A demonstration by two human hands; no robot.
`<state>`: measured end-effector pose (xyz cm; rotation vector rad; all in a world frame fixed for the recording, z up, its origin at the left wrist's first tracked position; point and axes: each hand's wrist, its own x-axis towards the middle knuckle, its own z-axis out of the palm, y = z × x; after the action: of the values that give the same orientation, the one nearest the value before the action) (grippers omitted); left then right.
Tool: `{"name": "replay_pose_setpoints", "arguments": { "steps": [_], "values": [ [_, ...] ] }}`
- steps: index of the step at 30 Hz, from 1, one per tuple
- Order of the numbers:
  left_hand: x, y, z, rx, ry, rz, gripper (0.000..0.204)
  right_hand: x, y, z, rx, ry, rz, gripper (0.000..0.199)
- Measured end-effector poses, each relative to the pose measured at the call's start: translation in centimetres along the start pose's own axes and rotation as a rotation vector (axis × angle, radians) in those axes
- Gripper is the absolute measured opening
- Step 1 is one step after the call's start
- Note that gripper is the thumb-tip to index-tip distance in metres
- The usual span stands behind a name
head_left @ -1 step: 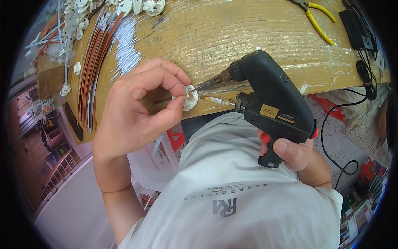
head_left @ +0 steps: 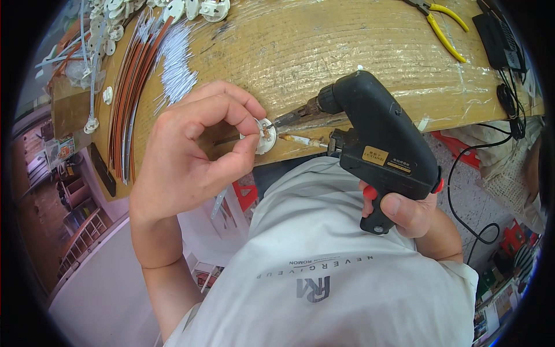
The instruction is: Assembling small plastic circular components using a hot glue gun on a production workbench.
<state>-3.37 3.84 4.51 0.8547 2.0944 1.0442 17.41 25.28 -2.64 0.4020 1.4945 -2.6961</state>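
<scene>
The left hand (head_left: 191, 156) pinches a small white round fitting (head_left: 265, 136) at the table (head_left: 347, 52) edge; the right hand (head_left: 404, 211) grips a black electric screwdriver (head_left: 381, 144), bit at the fitting; screw-driving seems underway; next calls for steady alignment.

Bare wooden bench top (head_left: 324, 52) open in the middle, wire bundle (head_left: 136, 87) blocking the left side, yellow pliers (head_left: 442, 23) and black cables (head_left: 509, 75) crowding the right end
</scene>
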Motion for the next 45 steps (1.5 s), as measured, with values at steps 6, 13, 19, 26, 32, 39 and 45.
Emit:
{"name": "replay_pose_setpoints", "arguments": {
  "steps": [6, 13, 19, 26, 32, 39, 45],
  "values": [
    [0.1, 0.4, 0.4, -0.012, 0.028, -0.042, 0.005, 0.2, 0.1, -0.1, -0.05, -0.017, -0.034, 0.023],
    [0.1, 0.9, 0.8, -0.036, 0.057, -0.103, 0.007, 0.0, 0.2, -0.1, -0.066, 0.005, -0.02, 0.021],
    [0.1, 0.8, 0.7, -0.015, 0.043, -0.075, 0.008, 0.0, 0.9, -0.1, -0.125, 0.023, -0.109, 0.021],
    [0.1, 0.7, 0.9, -0.079, 0.061, -0.104, 0.008, 0.1, 1.5, -0.2, -0.184, 0.014, -0.18, 0.02],
    [0.1, 0.7, 0.8, -0.078, 0.063, -0.107, 0.008, 0.2, 1.5, -0.1, -0.198, 0.006, -0.183, 0.018],
    [0.0, 0.6, 0.8, -0.056, 0.065, -0.097, 0.008, 0.1, 1.1, 0.0, -0.196, 0.016, -0.125, 0.016],
    [0.0, 0.7, 0.9, -0.069, 0.072, -0.109, 0.008, 0.0, 1.3, 0.0, -0.193, 0.017, -0.144, 0.016]
  ]
}}
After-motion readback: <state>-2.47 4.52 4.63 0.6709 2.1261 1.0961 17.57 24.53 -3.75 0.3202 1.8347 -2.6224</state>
